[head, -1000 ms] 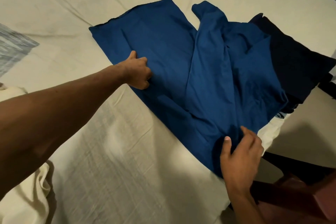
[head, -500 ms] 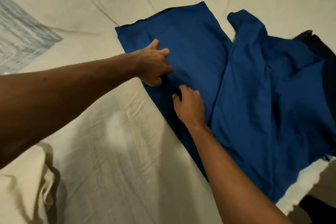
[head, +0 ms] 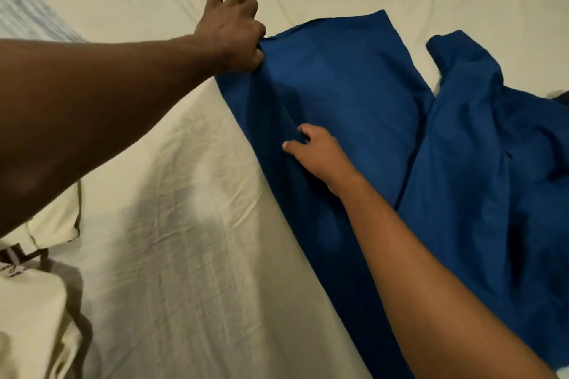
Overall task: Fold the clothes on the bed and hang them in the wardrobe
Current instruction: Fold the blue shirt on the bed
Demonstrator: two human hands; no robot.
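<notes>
Blue garment, creased, spread on bed. I see left hand pinching corner, right hand pinching fold.

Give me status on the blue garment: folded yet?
Early. Done: one section of the blue garment lies flat on the bed sheet. In hand: left hand grips its far corner, right hand pinches the near edge. Left: the right part is bunched; no fold finished, no wardrobe visible.

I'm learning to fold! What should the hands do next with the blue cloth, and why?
Probably pull that edge taut and flat. The left hand pinches the blue cloth at its far corner, the right hand pinches the same side edge, and the cloth's other half lies bunched on the bed sheet.
</notes>
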